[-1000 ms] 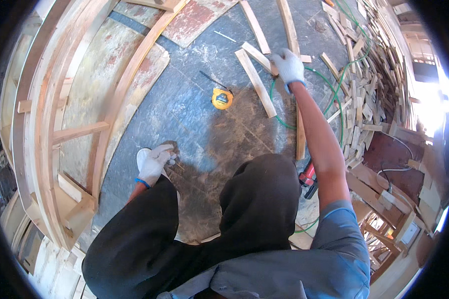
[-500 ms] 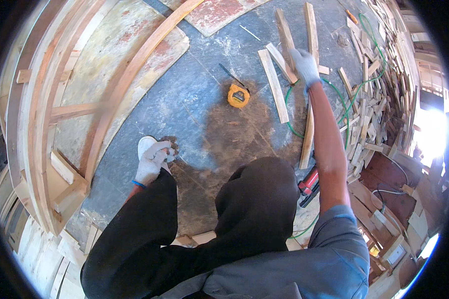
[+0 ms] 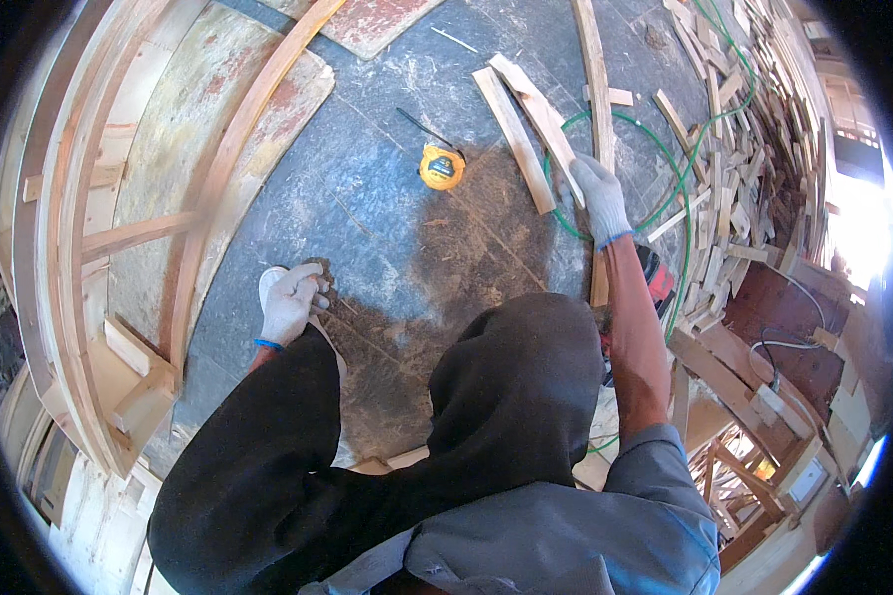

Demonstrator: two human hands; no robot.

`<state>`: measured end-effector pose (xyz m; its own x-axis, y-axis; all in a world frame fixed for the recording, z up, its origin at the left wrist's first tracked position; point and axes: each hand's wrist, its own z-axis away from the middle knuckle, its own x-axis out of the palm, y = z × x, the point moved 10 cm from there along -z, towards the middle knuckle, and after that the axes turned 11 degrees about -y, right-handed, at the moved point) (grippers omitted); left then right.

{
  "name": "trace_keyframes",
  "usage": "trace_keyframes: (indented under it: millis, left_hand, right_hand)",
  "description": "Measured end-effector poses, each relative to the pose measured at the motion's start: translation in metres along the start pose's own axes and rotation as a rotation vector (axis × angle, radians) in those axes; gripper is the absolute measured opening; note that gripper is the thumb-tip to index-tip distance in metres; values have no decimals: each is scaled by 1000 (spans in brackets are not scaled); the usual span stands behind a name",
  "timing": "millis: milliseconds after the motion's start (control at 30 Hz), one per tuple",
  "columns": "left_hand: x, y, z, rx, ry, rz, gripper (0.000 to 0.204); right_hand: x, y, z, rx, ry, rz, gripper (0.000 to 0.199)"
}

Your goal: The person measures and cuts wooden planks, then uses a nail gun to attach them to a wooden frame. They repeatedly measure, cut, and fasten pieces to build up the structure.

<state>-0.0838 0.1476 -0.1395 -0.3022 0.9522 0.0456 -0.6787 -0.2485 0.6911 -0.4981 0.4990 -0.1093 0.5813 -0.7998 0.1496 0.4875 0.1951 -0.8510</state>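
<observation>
My right hand (image 3: 599, 198), in a pale work glove with a blue cuff, closes round the near end of a light wooden strip (image 3: 536, 107). Another wooden strip (image 3: 514, 137) lies on the floor just left of it, and a longer batten (image 3: 595, 74) runs under or beside my hand. Over by my left knee, my left hand (image 3: 290, 302) is gloved too, its fingers curled in beside my white shoe (image 3: 269, 282); anything inside them is hidden. A yellow tape measure (image 3: 442, 168) lies between my hands.
A red and black power tool (image 3: 657, 278) sits beside my right forearm. A green hose (image 3: 687, 188) loops across the floor. Wood offcuts (image 3: 739, 149) are heaped along the right. At left stands a curved wooden frame (image 3: 223, 139). A short wood piece (image 3: 617, 96) lies ahead.
My right hand has drawn back toward me, and the strip at it now lies alongside the left one. My left hand stays near my knee. The whole view has shifted slightly.
</observation>
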Motion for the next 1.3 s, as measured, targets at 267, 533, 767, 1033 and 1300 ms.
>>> trace_keyframes:
  millis: [267,533,767,1033,1300]
  left_hand:
    - [0,-10,-9,26,-24,-54,33]
    - [0,-7,-10,-1,-18,-38,34]
    - [-3,-12,-12,-24,-6,-29,33]
    - [-3,-10,-7,18,-20,59,33]
    - [-1,-2,-4,1,-18,103,33]
  right_hand:
    - [-22,10,-31,58,86,453,44]
    - [-24,13,-40,214,48,578,35]
    - [-24,17,-34,193,80,665,45]
    - [-45,-20,-12,-46,286,155,26]
    - [-96,-10,55,162,733,1053,59]
